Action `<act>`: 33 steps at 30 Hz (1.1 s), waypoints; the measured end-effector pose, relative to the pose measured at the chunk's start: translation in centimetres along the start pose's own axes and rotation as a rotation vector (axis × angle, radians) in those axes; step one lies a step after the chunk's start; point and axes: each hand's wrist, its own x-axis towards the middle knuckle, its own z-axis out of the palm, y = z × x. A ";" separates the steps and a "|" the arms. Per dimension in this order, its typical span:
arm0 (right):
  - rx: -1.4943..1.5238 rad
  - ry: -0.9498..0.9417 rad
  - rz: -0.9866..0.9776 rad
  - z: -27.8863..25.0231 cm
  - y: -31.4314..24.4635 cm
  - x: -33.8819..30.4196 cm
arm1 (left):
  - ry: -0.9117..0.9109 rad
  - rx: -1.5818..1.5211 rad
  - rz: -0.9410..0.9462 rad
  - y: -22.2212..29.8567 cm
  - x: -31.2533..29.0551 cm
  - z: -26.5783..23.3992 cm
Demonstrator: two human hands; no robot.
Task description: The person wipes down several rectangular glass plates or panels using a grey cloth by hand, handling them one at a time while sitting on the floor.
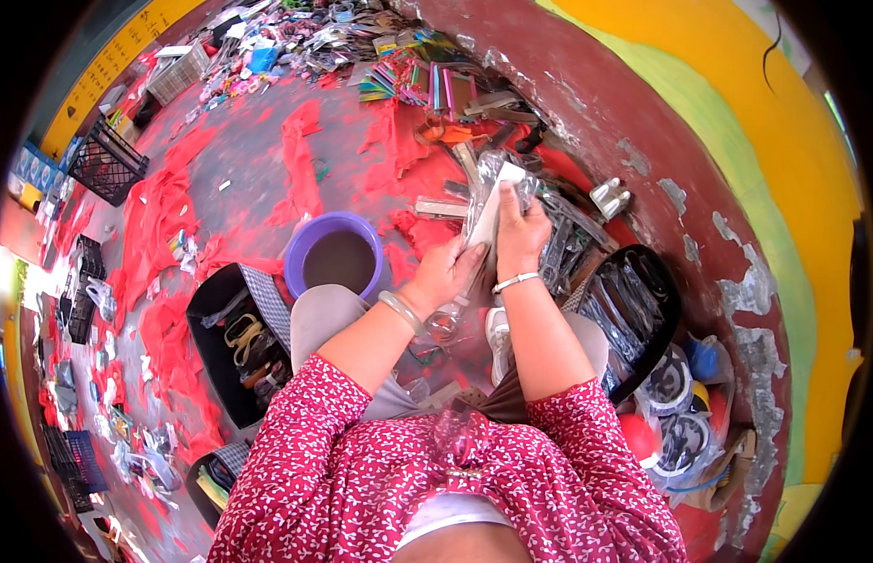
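Both my hands are raised in front of my knees, closed on a flat white strip (486, 221) that lies partly in clear crinkled plastic (482, 188). My left hand (444, 272) pinches its lower end between thumb and fingers. My right hand (523, 231) grips it higher up, thumb along its face. What the strip is cannot be made out. Beyond my hands, a heap of plastic-wrapped dark pieces (560, 235) lies against the wall. By my left knee stands a purple bucket (293, 265) of murky brown liquid.
A black bin (204, 342) with loose items stands left of my knees, another black bin (671, 302) with wrapped dark pieces on the right. A bag of balls and round items (685, 413) sits nearby. Torn red sheeting (164, 235) covers the floor. A peeling wall (685, 211) curves along the right.
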 end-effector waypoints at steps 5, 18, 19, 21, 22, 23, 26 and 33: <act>0.156 0.101 0.000 -0.7 -0.4 1.4 | -0.152 0.155 0.021 1.6 0.0 -1.2; 0.506 0.169 0.318 -2.4 0.4 4.3 | -0.257 -0.009 -0.001 0.3 -0.7 -0.8; 0.544 0.185 0.350 -2.3 0.3 4.3 | -0.247 0.009 0.030 0.1 -0.6 -0.7; 0.625 0.218 0.383 -3.3 1.0 5.5 | -0.265 -0.135 -0.123 -0.3 -0.5 -0.9; 0.566 0.187 0.479 -4.2 -0.2 4.9 | -0.262 -0.205 -0.205 -0.4 -0.7 -1.2; 0.623 0.141 0.548 -4.6 -1.6 4.7 | -0.160 -0.250 -0.224 -0.5 -0.8 -1.5; 0.836 -0.106 0.566 -6.6 2.6 8.1 | 0.075 -0.426 -0.258 -1.4 0.5 -2.5; 0.863 -0.452 0.613 -3.1 -1.6 2.6 | 0.187 -0.461 -0.268 -1.0 1.2 -2.2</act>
